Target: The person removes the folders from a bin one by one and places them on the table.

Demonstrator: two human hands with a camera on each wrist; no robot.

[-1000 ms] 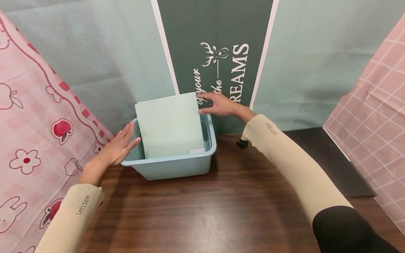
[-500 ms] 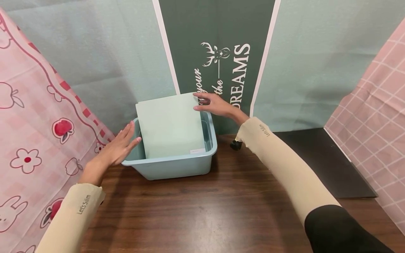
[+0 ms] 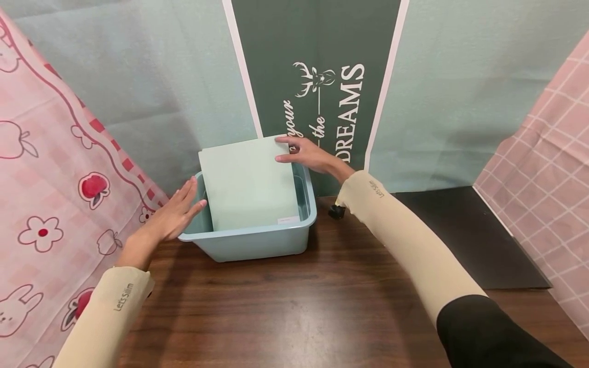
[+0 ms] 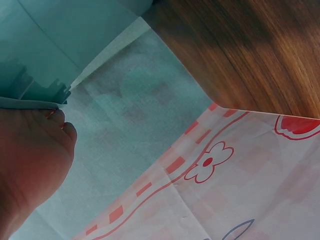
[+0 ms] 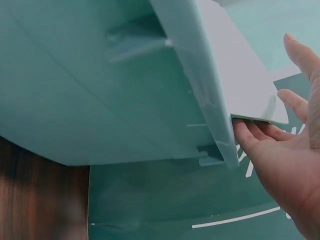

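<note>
A light blue plastic bin point(image 3: 257, 248) stands on the wooden table, left of the middle in the head view. Inside it, pale green flat folders point(image 3: 248, 184) lean upright, rising well above the rim; a second edge shows at their left, and a small white label sits low on the front one. My left hand point(image 3: 172, 214) lies at the bin's left rim with fingers extended. My right hand point(image 3: 308, 153) is at the folders' upper right corner. In the right wrist view, several fingers point(image 5: 255, 132) reach behind the folder edge, while the thumb point(image 5: 300, 52) stands away from it.
Brown wooden table point(image 3: 285, 317) lies in front of the bin. A flat black board point(image 3: 465, 235) is at the right. Grey-green cloth with a dark printed panel point(image 3: 317, 41) hangs behind; pink patterned cloth point(image 3: 41, 179) borders the left, pink checked cloth point(image 3: 547, 168) the right.
My right hand has shifted slightly left, from the folders' right edge to over their upper right corner. My left hand, the bin and the folders look unmoved.
</note>
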